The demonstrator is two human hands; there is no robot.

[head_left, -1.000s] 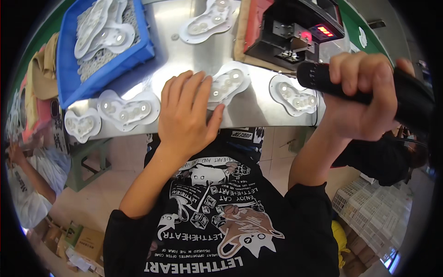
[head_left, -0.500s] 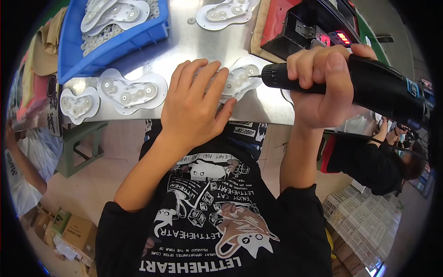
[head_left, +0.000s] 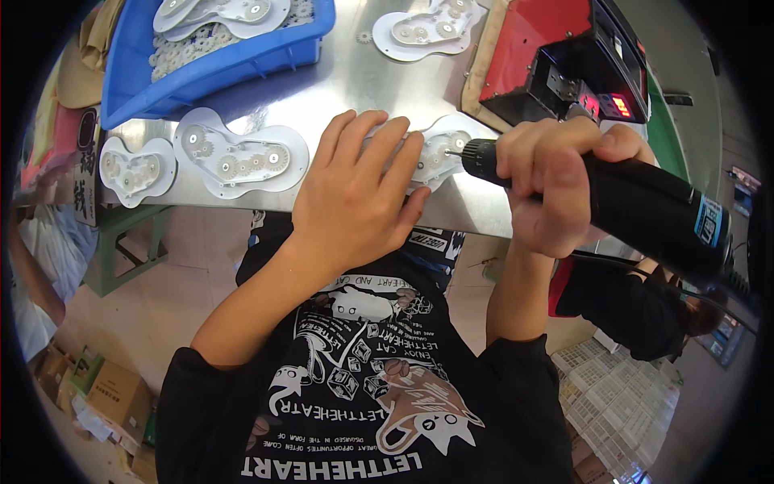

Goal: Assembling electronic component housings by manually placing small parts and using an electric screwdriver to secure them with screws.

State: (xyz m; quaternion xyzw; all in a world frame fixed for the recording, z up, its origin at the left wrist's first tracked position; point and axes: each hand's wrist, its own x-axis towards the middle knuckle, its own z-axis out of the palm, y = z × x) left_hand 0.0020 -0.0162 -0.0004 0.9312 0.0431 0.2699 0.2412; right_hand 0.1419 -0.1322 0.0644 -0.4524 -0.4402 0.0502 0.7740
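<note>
My left hand [head_left: 355, 189] lies with fingers stretched out over a white plastic gear housing [head_left: 433, 167] near the table's front edge, covering its left part. My right hand [head_left: 560, 181] is wrapped round a black electric screwdriver [head_left: 649, 202], held slanting with its rear end lower right. Its thin bit reaches the exposed part of the housing, among the small gears; whether a screw sits under the tip is too small to tell. Left of my left hand lie a larger two-lobed housing with gears [head_left: 240, 157] and a smaller heart-shaped one [head_left: 137, 171].
A blue bin [head_left: 242, 68] at the back left holds many pale gears and housings. Another housing [head_left: 427, 32] and a loose gear [head_left: 364, 37] lie farther back. A red and black box with a lit display [head_left: 556, 48] stands back right. Other people sit at both sides.
The view has shifted, moving the table things rightward in the picture. The screwdriver's rear end sits lower and its tip stays at the housing. My left hand remains on the housing.
</note>
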